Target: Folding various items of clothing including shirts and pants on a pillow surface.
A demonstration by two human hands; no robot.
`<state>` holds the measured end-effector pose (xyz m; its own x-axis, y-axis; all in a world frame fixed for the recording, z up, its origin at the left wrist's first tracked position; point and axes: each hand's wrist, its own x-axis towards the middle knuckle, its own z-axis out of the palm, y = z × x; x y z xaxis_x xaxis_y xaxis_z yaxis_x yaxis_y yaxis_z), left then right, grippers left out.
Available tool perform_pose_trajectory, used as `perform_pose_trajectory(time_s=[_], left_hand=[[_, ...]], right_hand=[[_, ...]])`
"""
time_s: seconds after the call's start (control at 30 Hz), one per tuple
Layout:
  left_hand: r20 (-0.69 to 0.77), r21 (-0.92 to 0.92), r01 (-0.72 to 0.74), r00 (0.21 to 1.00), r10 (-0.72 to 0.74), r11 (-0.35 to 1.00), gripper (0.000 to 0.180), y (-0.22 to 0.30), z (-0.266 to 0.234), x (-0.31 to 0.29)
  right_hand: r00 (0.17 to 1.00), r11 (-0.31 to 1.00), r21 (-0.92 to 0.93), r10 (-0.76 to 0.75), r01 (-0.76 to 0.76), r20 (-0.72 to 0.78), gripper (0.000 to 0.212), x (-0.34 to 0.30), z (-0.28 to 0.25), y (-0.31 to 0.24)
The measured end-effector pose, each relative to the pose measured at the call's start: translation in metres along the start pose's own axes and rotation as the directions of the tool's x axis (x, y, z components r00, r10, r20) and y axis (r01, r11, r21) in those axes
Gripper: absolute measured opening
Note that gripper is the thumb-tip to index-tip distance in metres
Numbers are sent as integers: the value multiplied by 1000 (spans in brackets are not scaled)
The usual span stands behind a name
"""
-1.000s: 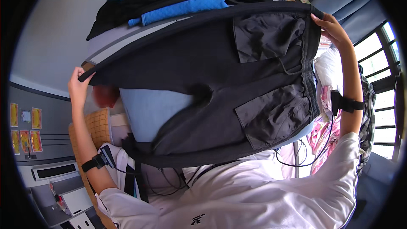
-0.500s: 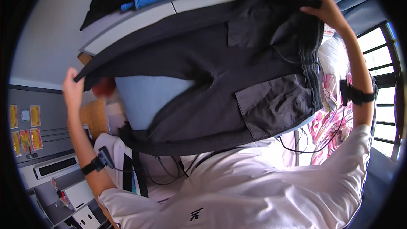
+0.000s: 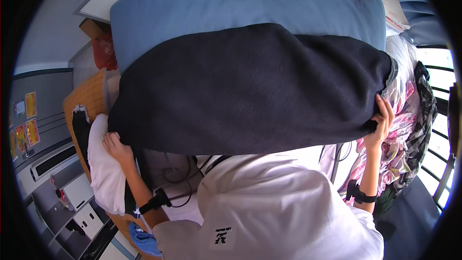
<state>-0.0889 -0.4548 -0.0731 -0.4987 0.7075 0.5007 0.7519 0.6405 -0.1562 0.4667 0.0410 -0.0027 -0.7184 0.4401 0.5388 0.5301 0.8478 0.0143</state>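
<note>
Black trousers (image 3: 245,86) lie spread from left to right across a blue padded surface (image 3: 240,5), their legs merged into one broad dark shape. My left hand (image 3: 118,148) is closed over their near left corner, with the fingers curled onto the cloth. At the other end, my right hand (image 3: 378,124) grips the near right edge just below the waistband (image 3: 392,72). Both thumbs are hidden. The pockets seen before are out of sight, and the upper face is plain and slightly fuzzy.
Pink patterned cloth (image 3: 392,151) and a camouflage garment (image 3: 418,125) are heaped at the right, by the barred window. White clothing (image 3: 103,173) rests at the left on an orange-brown cover (image 3: 84,94). A red bag (image 3: 103,53) stands at the far left. Black cables (image 3: 180,175) run near my shirt.
Both hands have come down and toward me with the trousers. The trousers have gone from held out with legs apart to doubled over on the blue surface, which now shows behind them.
</note>
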Motion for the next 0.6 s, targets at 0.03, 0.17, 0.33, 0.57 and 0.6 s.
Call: perform_pose_trajectory(time_s=[0.03,0.17,0.33,0.57,0.6], left_hand=[[-44,8,40,998,-40,999,15,2,3,0],[-287,-212,308,888,-360,928,14,4,-2,18],[618,-10,85,784,-61,996,41,26,-31,37],[604,-300,384,785,-139,873,47,77,-77,32],[619,-192,469,739,-265,862,46,83,-73,29]], right_hand=[[999,999,-25,32,-33,-37,22,-1,0,2],[991,1000,-23,13,-17,-133,17,1,-12,16],[870,673,668,487,-317,-77,48,-41,5,12],[593,-689,591,284,-421,754,61,-75,-18,14],[466,-693,551,338,-464,818,54,-69,-23,7]])
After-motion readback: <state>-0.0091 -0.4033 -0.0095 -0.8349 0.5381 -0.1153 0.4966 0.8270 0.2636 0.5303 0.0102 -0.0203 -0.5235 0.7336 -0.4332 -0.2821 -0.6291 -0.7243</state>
